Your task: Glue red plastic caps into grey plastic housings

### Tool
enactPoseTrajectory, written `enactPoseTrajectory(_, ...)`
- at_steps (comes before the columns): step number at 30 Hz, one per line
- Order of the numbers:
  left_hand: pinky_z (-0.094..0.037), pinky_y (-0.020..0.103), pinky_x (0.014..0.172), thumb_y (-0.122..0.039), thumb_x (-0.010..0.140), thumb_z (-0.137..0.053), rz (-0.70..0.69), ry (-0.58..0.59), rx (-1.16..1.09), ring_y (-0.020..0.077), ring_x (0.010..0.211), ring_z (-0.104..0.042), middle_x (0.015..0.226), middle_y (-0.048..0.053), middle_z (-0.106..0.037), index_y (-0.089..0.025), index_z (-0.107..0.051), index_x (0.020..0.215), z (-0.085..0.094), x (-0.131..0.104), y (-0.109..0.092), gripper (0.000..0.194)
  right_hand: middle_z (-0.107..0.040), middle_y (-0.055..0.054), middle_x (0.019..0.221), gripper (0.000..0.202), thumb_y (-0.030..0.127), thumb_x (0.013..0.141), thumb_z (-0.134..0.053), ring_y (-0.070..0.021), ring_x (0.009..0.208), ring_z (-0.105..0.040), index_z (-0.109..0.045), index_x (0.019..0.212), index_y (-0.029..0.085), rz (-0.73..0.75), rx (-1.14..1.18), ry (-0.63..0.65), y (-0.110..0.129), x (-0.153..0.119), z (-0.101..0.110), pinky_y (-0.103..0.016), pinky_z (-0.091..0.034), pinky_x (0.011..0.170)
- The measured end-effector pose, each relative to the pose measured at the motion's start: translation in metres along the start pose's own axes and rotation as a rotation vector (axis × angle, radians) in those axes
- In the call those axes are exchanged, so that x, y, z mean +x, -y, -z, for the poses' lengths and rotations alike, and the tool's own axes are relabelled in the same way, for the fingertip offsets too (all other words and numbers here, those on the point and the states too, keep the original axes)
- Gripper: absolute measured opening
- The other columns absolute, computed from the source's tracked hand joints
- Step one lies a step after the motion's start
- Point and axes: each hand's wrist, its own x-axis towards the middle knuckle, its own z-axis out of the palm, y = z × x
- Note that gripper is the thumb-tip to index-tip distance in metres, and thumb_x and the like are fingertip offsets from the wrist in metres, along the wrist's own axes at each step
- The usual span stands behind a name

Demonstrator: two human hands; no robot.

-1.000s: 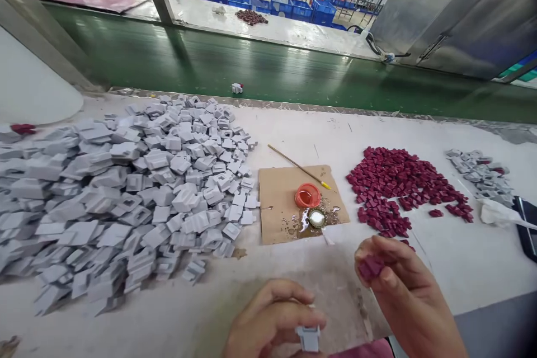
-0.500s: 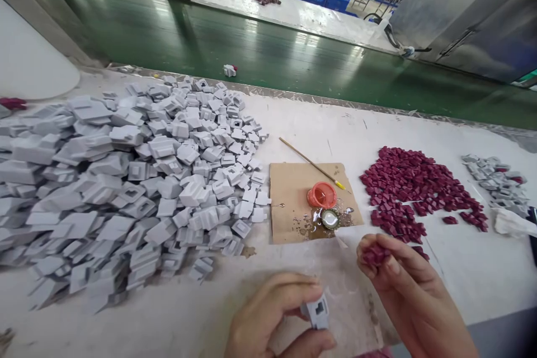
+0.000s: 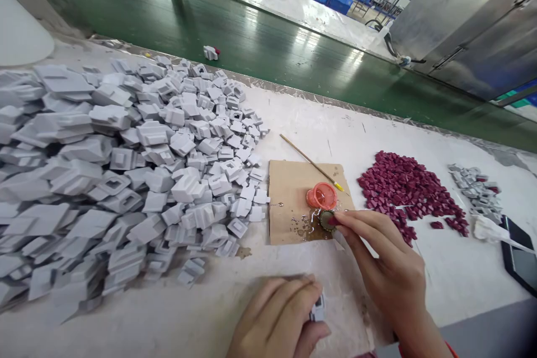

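Observation:
My left hand (image 3: 279, 316) is closed around a small grey block (image 3: 319, 309) with a square hole, low over the white tabletop. Between thumb and fingertips, my right hand (image 3: 384, 260) pinches a small maroon piece (image 3: 331, 220), mostly covered by the fingers. That piece is at the rim of a bottle cap (image 3: 325, 220); whether they touch I cannot tell. The cap lies on wet, stained cardboard (image 3: 285, 179), beside a small red cup (image 3: 321, 196). A thin brush (image 3: 310, 161) with a yellow tip rests across the cardboard's upper edge.
A large heap of grey blocks (image 3: 138, 179) covers the left side. Maroon pieces (image 3: 406, 187) are piled at right, near a smaller grey pile (image 3: 476, 187), a white crumpled thing (image 3: 489, 230) and a phone-like black device (image 3: 520, 260). Behind runs a green conveyor belt (image 3: 268, 47).
My right hand has moved left and forward to the bottle cap with the maroon piece. My left hand has kept the grey block, its fingers now covering more of it. The view has shifted.

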Motion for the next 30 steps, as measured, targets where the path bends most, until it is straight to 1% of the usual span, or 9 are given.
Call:
enactPoseTrajectory(3,-0.055,0.021,0.086,-0.029,0.101,-0.044,0.117,-0.046,0.024,0.0137,0.091,-0.070,0.099,0.004,-0.075,-0.018,-0.062,0.112,-0.006,-0.001,-0.005,0.023,-0.065,-0.007,0.102,0.025,-0.001,0.092,-0.056,-0.0181,0.094,-0.060,-0.065,0.110,0.014,0.023,-0.016,0.025,0.001,0.001,-0.002,-0.031,-0.049,0.085)
enactPoseTrajectory(5,-0.055,0.022,0.084,-0.031,0.102,-0.041,0.176,-0.080,0.027,0.0138,0.089,-0.070,0.097,0.004,-0.074,-0.019,-0.062,0.110,-0.010,-0.002,-0.010,0.026,-0.065,-0.008,0.102,0.026,-0.002,0.091,-0.055,-0.0184,0.094,-0.060,-0.065,0.110,0.013,0.033,-0.024,0.028,0.001,0.002,-0.003,-0.032,-0.049,0.085)
enactPoseTrajectory(8,-0.053,0.023,0.085,-0.031,0.102,-0.040,0.180,-0.114,0.056,0.0140,0.089,-0.069,0.098,0.005,-0.073,-0.018,-0.062,0.110,-0.012,-0.003,-0.015,0.027,-0.064,-0.008,0.103,0.026,-0.002,0.090,-0.058,-0.0181,0.094,-0.060,-0.065,0.110,0.014,0.031,-0.021,0.002,0.003,0.002,-0.001,-0.032,-0.049,0.084)
enactPoseTrajectory(11,-0.051,0.022,0.087,-0.026,0.100,-0.045,0.173,-0.122,0.122,0.0140,0.091,-0.069,0.100,0.006,-0.073,-0.015,-0.062,0.112,-0.010,-0.002,-0.014,0.023,-0.064,-0.008,0.103,0.030,-0.003,0.089,-0.060,-0.0174,0.094,-0.060,-0.064,0.113,0.014,-0.001,0.040,-0.054,0.009,-0.003,0.005,-0.031,-0.050,0.082)
enactPoseTrajectory(13,-0.052,0.021,0.087,-0.026,0.099,-0.048,0.151,-0.103,0.139,0.0138,0.091,-0.070,0.100,0.006,-0.072,-0.014,-0.061,0.113,-0.007,-0.001,-0.011,0.022,-0.064,-0.007,0.101,0.031,-0.004,0.087,-0.061,-0.0172,0.094,-0.060,-0.063,0.113,0.013,-0.030,0.114,-0.068,0.016,-0.011,0.008,-0.030,-0.050,0.080)
enactPoseTrajectory(16,-0.054,0.021,0.083,-0.026,0.099,-0.050,0.105,-0.041,0.094,0.0140,0.089,-0.070,0.099,0.005,-0.072,-0.015,-0.061,0.112,-0.002,0.000,-0.007,0.020,-0.064,-0.008,0.099,0.030,-0.006,0.085,-0.059,-0.0171,0.092,-0.061,-0.063,0.109,0.011,-0.021,0.230,-0.010,0.027,-0.023,0.009,-0.029,-0.052,0.080)
enactPoseTrajectory(20,-0.057,0.023,0.080,-0.023,0.097,-0.052,0.139,0.021,0.011,0.0158,0.089,-0.069,0.100,0.005,-0.071,-0.017,-0.060,0.113,0.002,0.000,-0.005,0.019,-0.065,-0.007,0.092,0.026,-0.005,0.083,-0.057,-0.0170,0.086,-0.063,-0.064,0.102,0.012,-0.003,0.364,0.056,0.037,-0.030,0.007,-0.027,-0.056,0.071)
enactPoseTrajectory(23,-0.058,0.025,0.080,-0.022,0.097,-0.052,0.156,0.051,-0.008,0.0171,0.091,-0.068,0.101,0.006,-0.071,-0.017,-0.060,0.114,0.003,0.000,-0.005,0.020,-0.066,-0.008,0.089,0.026,-0.003,0.084,-0.057,-0.0184,0.081,-0.064,-0.065,0.102,0.014,-0.024,0.380,0.068,0.038,-0.031,0.006,-0.028,-0.057,0.066)
enactPoseTrajectory(30,-0.057,0.025,0.081,-0.022,0.098,-0.048,0.175,0.078,-0.050,0.0174,0.092,-0.067,0.101,0.006,-0.070,-0.017,-0.058,0.115,0.005,0.003,-0.006,0.020,-0.067,-0.008,0.087,0.028,-0.002,0.083,-0.057,-0.0192,0.080,-0.066,-0.065,0.102,0.016,-0.020,0.351,0.098,0.035,-0.034,0.006,-0.029,-0.057,0.065)
